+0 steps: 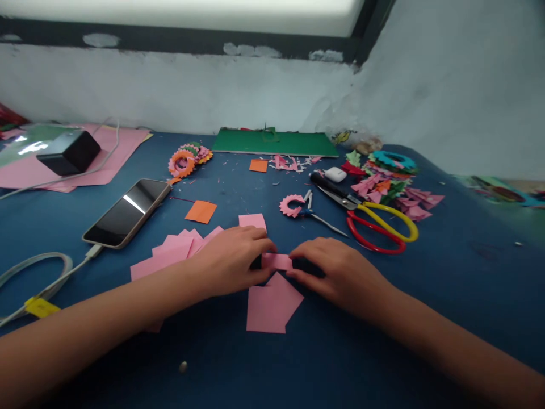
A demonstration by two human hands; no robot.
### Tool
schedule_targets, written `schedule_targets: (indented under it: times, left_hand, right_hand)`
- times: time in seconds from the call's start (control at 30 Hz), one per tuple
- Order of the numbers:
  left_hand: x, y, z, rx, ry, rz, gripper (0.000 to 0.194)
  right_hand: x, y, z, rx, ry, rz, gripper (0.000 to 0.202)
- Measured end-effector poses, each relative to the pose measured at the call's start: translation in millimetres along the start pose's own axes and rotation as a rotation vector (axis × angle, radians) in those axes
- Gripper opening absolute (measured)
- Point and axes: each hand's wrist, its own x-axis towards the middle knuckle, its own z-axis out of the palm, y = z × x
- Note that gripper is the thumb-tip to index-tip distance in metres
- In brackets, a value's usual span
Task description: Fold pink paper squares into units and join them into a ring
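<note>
Your left hand [238, 255] and right hand [336, 270] meet at a small folded pink strip [277, 262], the fingers of each pinching one end of it. It sits just beyond the loose pink squares [269, 309] on the blue tabletop [340, 363]. More pink sheets [164, 255] lie partly under your left forearm, and to the right you have scissors [357, 204] with one red and one yellow handle loop, near a partial pink ring [289, 206].
</note>
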Motion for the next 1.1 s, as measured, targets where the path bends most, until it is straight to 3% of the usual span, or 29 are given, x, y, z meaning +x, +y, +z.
schedule_targets:
  times: [0.17,0.3,0.37,0.6,0.7,0.9,1.1]
  left_hand:
    - [21.4,4.8,-12.4,-0.008,-0.196,-0.215,0.027]
    - [36.7,8.5,-28.1,-0.018,-0.444,-0.271,0.026]
    - [37.8,11.9,-30.1,-0.013,-0.488,-0.287,0.026]
    - [29.0,24.6,-26.9,0.074,-0.439,-0.385,0.030]
    - [30.5,27.8,-31.1,0.068,-0.443,-0.406,0.028]
    - [25.8,21.8,-22.0,-0.026,-0.316,-0.362,0.028]
    - [8.0,11.2,-7.1,-0.154,-0.076,-0.257,0.022]
  right_hand:
    - [8.1,-3.0,1.1,0.094,-0.038,0.066,0.024]
    - [17.4,-5.5,-3.1,0.122,-0.095,0.148,0.021]
    - [22.3,-5.8,-4.5,0.116,-0.128,0.185,0.019]
    - [34.7,-8.3,-9.2,0.058,-0.335,0.275,0.021]
    - [34.5,-8.8,-9.3,0.043,-0.361,0.279,0.023]
    - [26.9,-3.5,-1.6,0.077,-0.216,0.219,0.022]
    - [24.9,-1.7,-2.6,0.170,0.002,0.103,0.011]
